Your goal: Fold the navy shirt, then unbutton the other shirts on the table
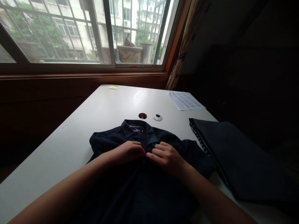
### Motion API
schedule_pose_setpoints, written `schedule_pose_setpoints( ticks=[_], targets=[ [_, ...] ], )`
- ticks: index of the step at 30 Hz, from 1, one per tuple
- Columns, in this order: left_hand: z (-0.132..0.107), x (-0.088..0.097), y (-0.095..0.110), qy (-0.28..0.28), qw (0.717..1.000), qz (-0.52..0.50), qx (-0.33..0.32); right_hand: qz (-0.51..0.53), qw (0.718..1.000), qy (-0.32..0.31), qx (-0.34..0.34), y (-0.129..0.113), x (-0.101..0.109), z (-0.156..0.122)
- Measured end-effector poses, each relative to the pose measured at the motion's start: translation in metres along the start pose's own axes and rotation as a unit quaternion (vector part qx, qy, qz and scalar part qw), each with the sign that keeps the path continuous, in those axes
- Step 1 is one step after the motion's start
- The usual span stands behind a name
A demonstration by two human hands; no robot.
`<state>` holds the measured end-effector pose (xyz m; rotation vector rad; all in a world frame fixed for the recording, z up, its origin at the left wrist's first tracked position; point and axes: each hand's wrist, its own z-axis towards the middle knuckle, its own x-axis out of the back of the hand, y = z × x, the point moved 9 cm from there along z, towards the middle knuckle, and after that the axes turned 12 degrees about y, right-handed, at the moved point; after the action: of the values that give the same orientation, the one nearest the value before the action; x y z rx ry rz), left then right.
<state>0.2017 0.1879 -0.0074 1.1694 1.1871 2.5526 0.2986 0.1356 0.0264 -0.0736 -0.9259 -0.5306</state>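
Observation:
A dark navy collared shirt (140,189) lies front side up, its collar pointing toward the window and a printed label showing inside the neck. Just below the collar, my left hand (129,151) pinches the edge of the front opening. My right hand (164,154) grips the opposite edge, fingers curled. Both sets of fingertips meet, or nearly so, at the placket. Any button between them is hidden by the fingers. The lower part of the shirt is very dark.
The shirt rests on a white table (58,146). To the right lies a dark flat folder-like item (240,155) with a striped edge. Farther back are printed papers (185,101), a yellow sticky note (113,87), a cable hole (142,116) and a round grommet (157,117).

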Motion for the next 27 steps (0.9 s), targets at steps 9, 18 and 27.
schedule_pose_setpoints(
  ticks=[9,18,27],
  targets=[
    [-0.002,-0.003,-0.003,0.011,1.0,0.024,-0.007,0.054,0.996,0.03,-0.064,0.007,-0.006,-0.004],
    [-0.001,-0.001,0.0,0.006,1.0,0.017,-0.002,0.056,0.994,0.033,-0.088,0.006,-0.01,-0.004],
    [0.0,0.007,0.008,0.0,0.999,-0.041,-0.004,0.081,0.988,0.061,-0.117,0.013,-0.009,-0.01]
  ],
)
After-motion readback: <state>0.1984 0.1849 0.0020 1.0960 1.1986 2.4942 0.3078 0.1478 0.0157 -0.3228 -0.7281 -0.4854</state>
